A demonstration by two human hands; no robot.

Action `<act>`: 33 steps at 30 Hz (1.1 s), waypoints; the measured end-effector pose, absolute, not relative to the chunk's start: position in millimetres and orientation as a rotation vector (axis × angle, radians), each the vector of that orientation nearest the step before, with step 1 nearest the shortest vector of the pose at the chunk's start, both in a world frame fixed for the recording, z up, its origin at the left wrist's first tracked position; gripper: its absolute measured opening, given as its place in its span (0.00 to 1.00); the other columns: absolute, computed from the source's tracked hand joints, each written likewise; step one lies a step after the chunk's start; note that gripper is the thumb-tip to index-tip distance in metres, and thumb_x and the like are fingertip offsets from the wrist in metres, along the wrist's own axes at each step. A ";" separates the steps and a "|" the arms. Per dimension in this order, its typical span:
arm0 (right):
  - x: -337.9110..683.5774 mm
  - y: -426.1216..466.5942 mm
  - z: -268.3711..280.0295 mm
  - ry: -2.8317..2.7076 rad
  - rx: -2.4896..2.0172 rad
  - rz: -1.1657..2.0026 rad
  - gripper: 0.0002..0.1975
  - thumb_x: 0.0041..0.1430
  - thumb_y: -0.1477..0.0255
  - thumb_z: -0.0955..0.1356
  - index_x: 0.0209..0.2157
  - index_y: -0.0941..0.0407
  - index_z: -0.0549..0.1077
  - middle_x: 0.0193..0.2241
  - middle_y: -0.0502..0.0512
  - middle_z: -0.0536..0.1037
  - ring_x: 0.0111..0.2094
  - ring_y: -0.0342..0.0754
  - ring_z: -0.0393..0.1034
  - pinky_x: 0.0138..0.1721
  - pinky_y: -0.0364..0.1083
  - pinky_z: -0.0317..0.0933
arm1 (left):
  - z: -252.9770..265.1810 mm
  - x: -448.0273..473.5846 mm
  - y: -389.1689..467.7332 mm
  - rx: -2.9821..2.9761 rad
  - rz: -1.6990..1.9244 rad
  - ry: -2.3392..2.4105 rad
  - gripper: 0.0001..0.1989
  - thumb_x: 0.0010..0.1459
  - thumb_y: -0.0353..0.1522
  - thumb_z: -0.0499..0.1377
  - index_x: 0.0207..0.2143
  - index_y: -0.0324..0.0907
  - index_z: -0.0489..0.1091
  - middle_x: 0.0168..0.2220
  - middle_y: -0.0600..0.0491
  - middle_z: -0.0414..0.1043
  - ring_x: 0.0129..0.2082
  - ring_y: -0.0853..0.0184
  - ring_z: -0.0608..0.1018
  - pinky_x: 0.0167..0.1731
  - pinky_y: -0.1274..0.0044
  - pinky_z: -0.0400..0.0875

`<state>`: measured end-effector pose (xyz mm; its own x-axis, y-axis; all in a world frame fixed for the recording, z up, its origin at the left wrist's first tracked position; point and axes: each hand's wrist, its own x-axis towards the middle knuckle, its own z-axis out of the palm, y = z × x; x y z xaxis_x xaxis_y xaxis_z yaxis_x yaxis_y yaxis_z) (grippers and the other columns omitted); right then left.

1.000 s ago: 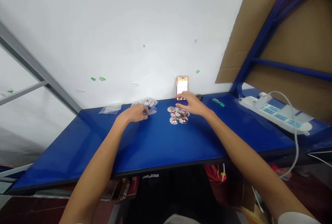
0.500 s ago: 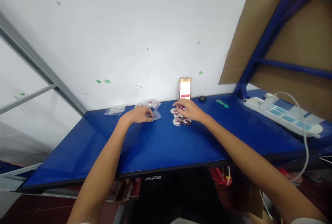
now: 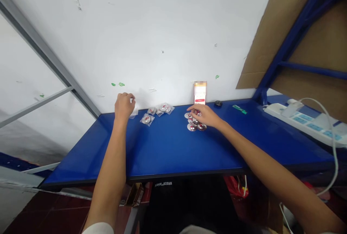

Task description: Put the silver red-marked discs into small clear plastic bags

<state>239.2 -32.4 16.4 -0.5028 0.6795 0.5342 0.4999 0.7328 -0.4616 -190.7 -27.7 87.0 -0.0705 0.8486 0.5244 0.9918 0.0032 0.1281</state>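
Observation:
My left hand is raised at the back left of the table, fingers curled into a pinch. A thin clear plastic bag shows just below its fingertips. To its right, a bagged round disc with a red mark lies flat, and several more bagged discs are by the wall. My right hand bends over a loose heap of shiny silvery discs with white rims and red marks. Its fingers close around a silvery disc, partly hidden under the palm.
A phone with a lit screen leans on the wall behind my right hand. Farther right are a small black object, a green marker and a white power strip with a cable. The blue table meets the white wall.
My left hand has left the bagged disc on the table and moved left and up to the clear bags. My right hand stays over the heap. The view has shifted slightly left.

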 end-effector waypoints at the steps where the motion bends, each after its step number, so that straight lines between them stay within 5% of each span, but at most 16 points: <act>1: 238.7 -32.5 16.4 -2.213 -0.893 0.327 0.14 0.68 0.70 0.68 0.50 0.53 0.81 0.40 0.56 0.84 0.40 0.53 0.78 0.45 0.52 0.70 | 81.9 -205.1 -25.7 -1.849 -0.625 -2.055 0.17 0.66 0.32 0.54 0.50 0.43 0.79 0.55 0.39 0.74 0.63 0.44 0.68 0.59 0.59 0.69; 5: 236.5 -33.4 17.0 -2.206 -0.928 0.371 0.14 0.66 0.69 0.68 0.50 0.53 0.81 0.39 0.56 0.85 0.39 0.53 0.79 0.44 0.52 0.71 | 63.5 -224.6 -19.1 -1.953 -0.279 -2.290 0.24 0.55 0.30 0.61 0.55 0.41 0.78 0.60 0.36 0.70 0.61 0.38 0.68 0.59 0.53 0.69; 8: 235.8 -34.1 17.9 -2.203 -0.937 0.386 0.14 0.66 0.70 0.68 0.50 0.53 0.81 0.37 0.55 0.85 0.37 0.53 0.78 0.43 0.51 0.71 | 64.9 -201.9 -15.6 -2.105 -0.403 -2.089 0.28 0.55 0.31 0.60 0.59 0.43 0.75 0.63 0.39 0.69 0.63 0.43 0.68 0.61 0.57 0.68; 11: 236.3 -34.8 19.3 -2.210 -0.950 0.386 0.15 0.65 0.71 0.68 0.50 0.53 0.82 0.37 0.55 0.85 0.37 0.52 0.78 0.43 0.51 0.70 | 72.1 -175.8 -13.0 -2.376 -0.227 -2.017 0.24 0.56 0.35 0.60 0.55 0.43 0.77 0.56 0.42 0.77 0.56 0.50 0.77 0.56 0.66 0.72; 16: 236.4 -36.4 20.4 -2.204 -0.958 0.416 0.14 0.66 0.71 0.68 0.50 0.53 0.82 0.37 0.54 0.86 0.37 0.51 0.79 0.43 0.50 0.70 | 67.5 -164.6 -10.0 -2.369 0.322 -2.264 0.21 0.49 0.45 0.67 0.42 0.43 0.79 0.45 0.41 0.83 0.47 0.49 0.83 0.41 0.70 0.74; 26: 210.5 -58.0 21.2 -2.188 -0.834 0.502 0.14 0.70 0.69 0.68 0.52 0.50 0.81 0.42 0.53 0.85 0.41 0.51 0.80 0.46 0.50 0.71 | 83.2 -151.4 -26.2 -2.645 -0.277 -2.291 0.12 0.52 0.40 0.65 0.38 0.45 0.75 0.30 0.50 0.83 0.32 0.59 0.84 0.32 0.74 0.75; 33: 190.0 -68.0 17.1 -2.072 -0.818 0.826 0.15 0.68 0.67 0.71 0.55 0.48 0.77 0.43 0.54 0.84 0.41 0.51 0.80 0.49 0.54 0.76 | 95.1 -118.6 -46.3 -3.049 -0.900 -1.918 0.16 0.64 0.47 0.60 0.41 0.44 0.71 0.44 0.49 0.81 0.43 0.61 0.83 0.42 0.72 0.79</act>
